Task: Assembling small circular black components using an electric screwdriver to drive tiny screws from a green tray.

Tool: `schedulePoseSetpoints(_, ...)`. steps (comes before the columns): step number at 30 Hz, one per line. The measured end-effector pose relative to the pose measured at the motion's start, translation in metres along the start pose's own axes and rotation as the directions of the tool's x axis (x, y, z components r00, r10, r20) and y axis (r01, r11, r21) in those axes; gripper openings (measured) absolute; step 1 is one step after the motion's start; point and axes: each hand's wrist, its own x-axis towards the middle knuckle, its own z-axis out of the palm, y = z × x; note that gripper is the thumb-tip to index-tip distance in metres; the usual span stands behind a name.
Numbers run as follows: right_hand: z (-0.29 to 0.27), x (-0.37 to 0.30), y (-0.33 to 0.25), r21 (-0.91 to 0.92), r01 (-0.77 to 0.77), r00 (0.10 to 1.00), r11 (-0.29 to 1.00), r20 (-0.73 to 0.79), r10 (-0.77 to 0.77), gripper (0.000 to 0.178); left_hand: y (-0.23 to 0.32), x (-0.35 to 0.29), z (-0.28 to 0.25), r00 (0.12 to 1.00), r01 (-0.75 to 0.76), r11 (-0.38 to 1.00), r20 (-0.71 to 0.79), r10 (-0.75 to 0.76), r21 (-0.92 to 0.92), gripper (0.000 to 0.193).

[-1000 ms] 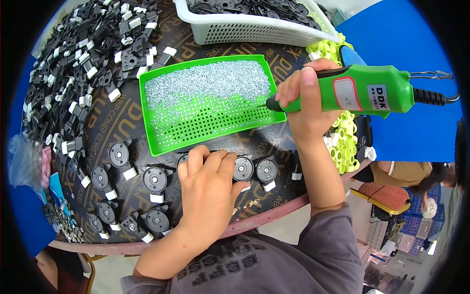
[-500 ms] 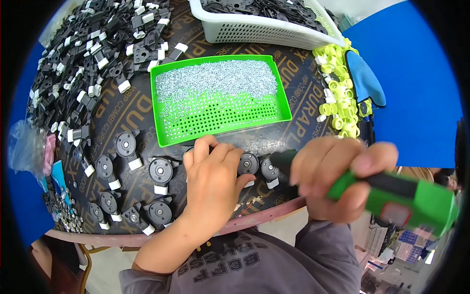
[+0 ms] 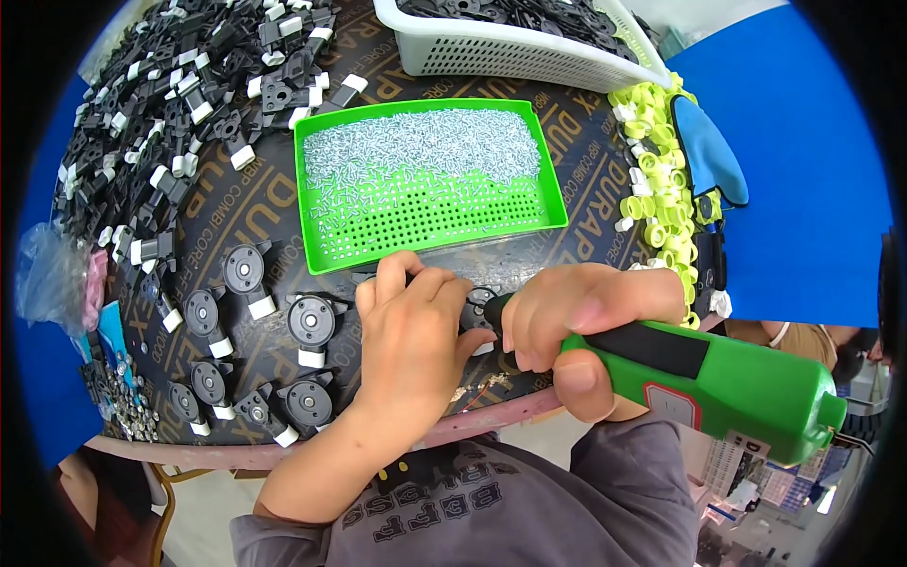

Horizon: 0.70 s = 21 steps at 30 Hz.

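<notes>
My right hand [image 3: 586, 331] grips a green electric screwdriver [image 3: 737, 383] with a black grip patch and a cord at its rear. Its dark tip reaches a black round plastic part [image 3: 480, 310] with a white end. Curled over the board, my left hand [image 3: 411, 331] steadies that part between thumb and fingers. Another black part is mostly hidden beneath the left hand. To the left lie several similar parts with a metal piece at their centres, among them one disc [image 3: 312, 321] nearest that hand. Beyond both hands sits a green perforated tray [image 3: 430, 248] of small silver screws [image 3: 425, 142].
A heap of black and white parts [image 3: 217, 85] covers the far left. At the back stands a white basket [image 3: 520, 57] of black pieces. Yellow-green rings [image 3: 666, 180] and a blue cloth piece [image 3: 709, 151] line the right. Small metal pieces [image 3: 132, 411] lie near left.
My right hand has brought the screwdriver left, its tip now at the round part beside my left thumb. The left hand stays nearly in place. The whole view has shifted slightly.
</notes>
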Motion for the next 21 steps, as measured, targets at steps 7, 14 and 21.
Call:
schedulePoseSetpoints(7,-0.011,0.015,-0.013,0.061,0.019,0.983,0.998,0.180,-0.030,0.035,0.001,0.001,-0.004,1.000,0.014,1.000,-0.022,-0.014,-0.003,0.043)
schedulePoseSetpoints(14,-0.029,0.021,-0.025,0.144,0.073,0.969,0.987,0.223,-0.105,0.033,0.004,0.002,-0.008,0.999,0.008,0.998,-0.034,-0.010,-0.063,0.021)
schedulePoseSetpoints(21,-0.031,0.024,-0.029,0.179,0.056,0.965,0.982,0.242,-0.099,0.032,0.004,0.001,-0.003,0.998,-0.030,0.995,-0.052,0.025,-0.095,0.012)
